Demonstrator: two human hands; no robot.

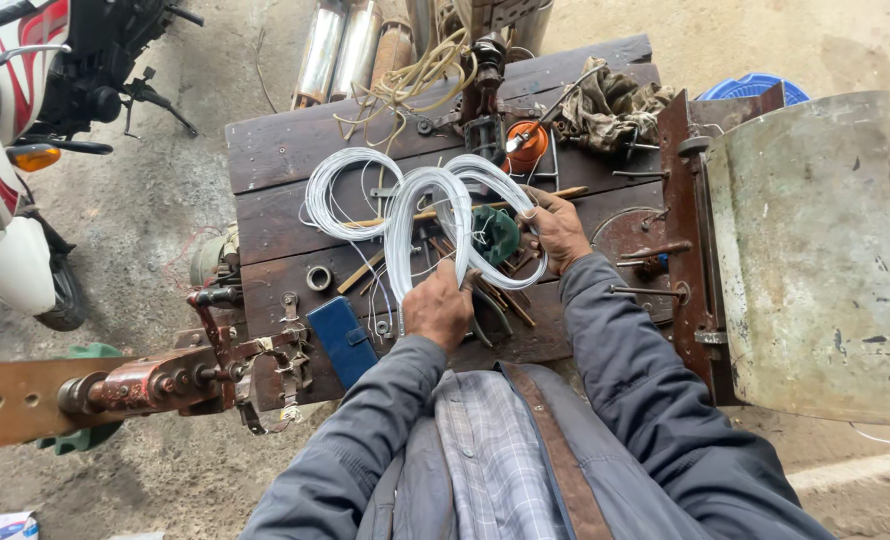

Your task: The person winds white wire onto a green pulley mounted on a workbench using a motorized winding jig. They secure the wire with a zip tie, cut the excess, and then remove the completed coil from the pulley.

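A bundle of white wire loops [435, 215] is held up over the dark wooden workbench [285, 150]. The lower ends are pinched by the left hand [437, 308], fingers clamped together on the strands. The far loop is gripped by the right hand [557, 230], fingers curled around it. A blue case [342, 340] lies beside the left hand.

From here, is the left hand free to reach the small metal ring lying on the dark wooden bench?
Probably not yet: the left hand is gripping the looped white wire bundle. The small metal ring lies uncovered just to its left on the dark wooden bench.
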